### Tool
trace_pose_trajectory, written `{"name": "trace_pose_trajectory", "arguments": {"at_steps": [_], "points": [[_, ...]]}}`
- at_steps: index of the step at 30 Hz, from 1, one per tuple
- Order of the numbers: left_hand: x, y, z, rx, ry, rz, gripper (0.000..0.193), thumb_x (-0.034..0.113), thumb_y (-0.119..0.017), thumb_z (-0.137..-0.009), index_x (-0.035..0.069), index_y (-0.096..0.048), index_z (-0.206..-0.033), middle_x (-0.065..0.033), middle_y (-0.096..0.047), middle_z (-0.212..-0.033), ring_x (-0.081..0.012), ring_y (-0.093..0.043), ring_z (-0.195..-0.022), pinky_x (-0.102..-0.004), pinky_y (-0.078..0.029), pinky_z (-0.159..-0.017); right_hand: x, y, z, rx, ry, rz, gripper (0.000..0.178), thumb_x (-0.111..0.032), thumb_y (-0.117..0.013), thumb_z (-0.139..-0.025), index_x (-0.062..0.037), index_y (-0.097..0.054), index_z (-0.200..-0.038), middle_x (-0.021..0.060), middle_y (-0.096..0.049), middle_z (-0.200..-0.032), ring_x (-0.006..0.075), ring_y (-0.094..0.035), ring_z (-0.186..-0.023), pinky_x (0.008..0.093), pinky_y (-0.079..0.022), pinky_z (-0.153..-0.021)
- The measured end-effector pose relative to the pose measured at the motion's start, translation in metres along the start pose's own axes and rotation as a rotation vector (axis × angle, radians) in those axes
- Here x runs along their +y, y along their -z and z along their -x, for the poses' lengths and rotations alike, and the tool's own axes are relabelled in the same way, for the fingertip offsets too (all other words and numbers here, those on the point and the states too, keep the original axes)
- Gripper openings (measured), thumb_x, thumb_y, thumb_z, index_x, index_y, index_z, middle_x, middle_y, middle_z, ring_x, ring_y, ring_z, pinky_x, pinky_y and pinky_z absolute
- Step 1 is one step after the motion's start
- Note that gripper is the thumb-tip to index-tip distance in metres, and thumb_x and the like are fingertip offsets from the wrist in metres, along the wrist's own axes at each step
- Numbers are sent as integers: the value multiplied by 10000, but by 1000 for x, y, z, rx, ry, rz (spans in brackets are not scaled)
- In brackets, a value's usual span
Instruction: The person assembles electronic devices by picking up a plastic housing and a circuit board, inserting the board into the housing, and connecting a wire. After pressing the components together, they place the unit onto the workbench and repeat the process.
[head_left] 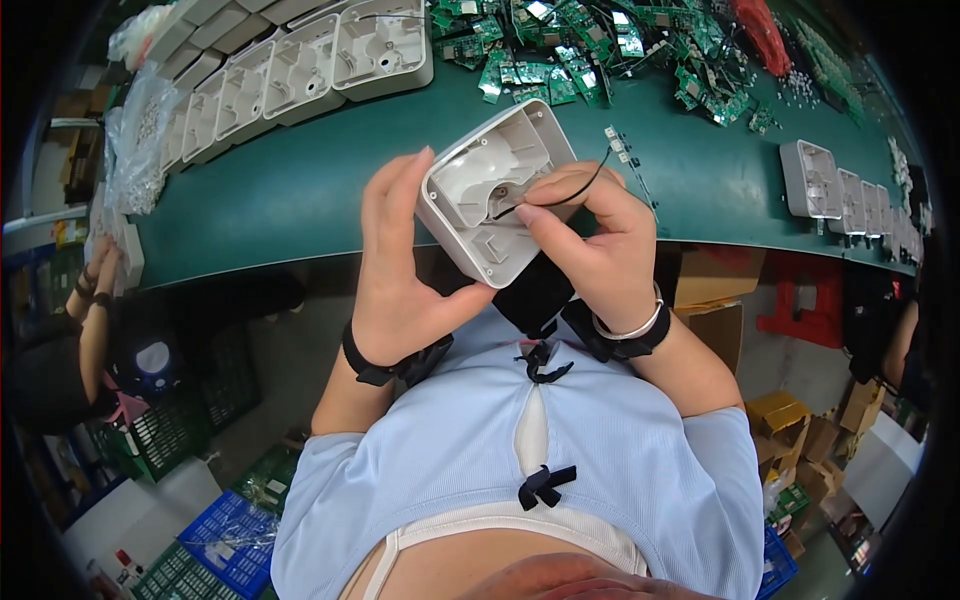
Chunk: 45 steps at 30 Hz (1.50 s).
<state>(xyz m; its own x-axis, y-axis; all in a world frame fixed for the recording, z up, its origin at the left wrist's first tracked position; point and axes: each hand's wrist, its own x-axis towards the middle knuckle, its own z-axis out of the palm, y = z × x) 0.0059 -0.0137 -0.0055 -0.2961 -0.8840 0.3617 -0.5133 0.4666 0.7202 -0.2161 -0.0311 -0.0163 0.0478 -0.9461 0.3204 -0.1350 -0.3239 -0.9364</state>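
Observation:
My left hand [392, 275] grips a light grey plastic housing [468, 188] by its left side and lower corner, thumb underneath. The housing is tilted above the near edge of the table, its open side and inner posts facing me. In a pinch, my right hand [612, 240] holds a thin black wire [594, 180], with one end inside the housing near the round opening at its middle. From there the wire loops up to a narrow strip-shaped circuit board [620, 148] beside my right fingers. The fingertips partly cover the housing's right side.
The green table [300, 190] bears a row of similar housings [378, 50] at the back left and a heap of green circuit boards [560, 70] at the back. More housings [812, 180] line the right. A bag of small white parts [140, 140] and another person's arm [95, 320] are at left.

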Motion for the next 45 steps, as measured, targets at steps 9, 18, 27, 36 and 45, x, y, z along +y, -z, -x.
{"name": "trace_pose_trajectory", "arguments": {"at_steps": [9, 18, 27, 36, 45], "points": [[0, -7, 0, 67, 17, 88, 1159, 113, -927, -612, 50, -354, -1618, -221, -427, -1496, -400, -467, -1377, -468, -408, -1153, 0, -3, -1, -14, -11, 11, 127, 26, -815, -818, -34, -783, -926, 54, -787, -983, 173, -681, -982, 308, -524, -842], [-3, -11, 3, 58, 23, 187, 1143, 60, -904, -638, 55, -319, -1620, -212, -354, -1536, -373, -466, -1389, -459, -473, -1110, 4, -6, -4, 29, 341, 326, 170, 77, -788, -762, -32, -747, -886, 68, -768, -915, 212, -690, -886, 321, -513, -792], [-6, -18, 7, 29, 57, 384, 1149, -41, -847, -685, 68, -231, -1648, -182, -239, -1597, -332, -447, -1446, -465, -492, -1150, -15, -3, -5, -143, 329, 547, 145, -52, -812, -807, -66, -745, -935, 50, -745, -887, 212, -694, -831, 359, -453, -872], [-6, -4, 9, 7, 188, 313, 1166, -26, -922, -685, 55, -257, -1639, -181, -315, -1629, -311, -568, -1368, -392, -634, -977, -6, 27, 0, -99, -39, 197, 113, -131, -764, -941, -40, -698, -942, 42, -736, -910, 146, -655, -781, 305, -471, -784], [-7, -1, 7, -24, 190, 198, 1203, -48, -944, -658, 68, -250, -1633, -156, -358, -1653, -321, -634, -1326, -412, -628, -1019, -6, 45, -16, 11, -665, -265, 192, -94, -778, -953, -38, -649, -1083, 26, -688, -898, 60, -560, -748, 206, -474, -686]]}}
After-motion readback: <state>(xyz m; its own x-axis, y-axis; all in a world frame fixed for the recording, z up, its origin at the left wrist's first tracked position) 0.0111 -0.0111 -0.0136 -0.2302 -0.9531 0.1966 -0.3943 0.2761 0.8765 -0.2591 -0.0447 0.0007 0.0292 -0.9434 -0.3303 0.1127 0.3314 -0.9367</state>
